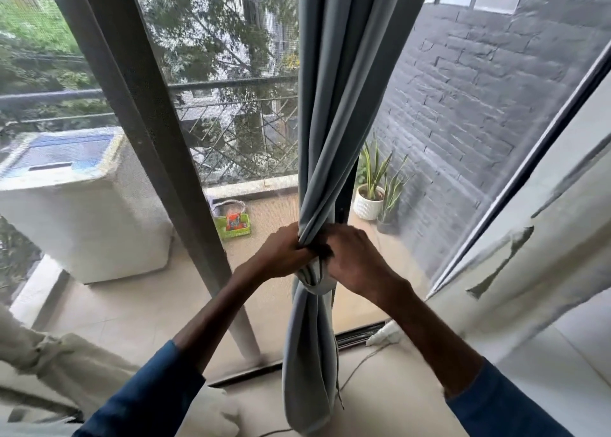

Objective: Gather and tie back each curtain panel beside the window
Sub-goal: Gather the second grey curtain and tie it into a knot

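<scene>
A grey-blue curtain panel (pixel 334 106) hangs in front of the window, bunched into a narrow waist at mid height. My left hand (pixel 284 251) grips the gathered fabric from the left. My right hand (pixel 355 259) grips it from the right, fingers curled around the same bunch. Just below the hands a loop of the fabric (pixel 314 279) is wrapped like a knot, and the curtain's lower part (pixel 309 370) hangs loose beneath it. A thin cord (pixel 338 387) dangles along the lower part.
A dark window frame post (pixel 145 132) slants left of the curtain. Outside are a white washing machine (pixel 82 198), potted plants (pixel 373 185) and a grey brick wall (pixel 479 106). A white wall (pixel 545 238) is at right, pale fabric (pixel 49 360) at lower left.
</scene>
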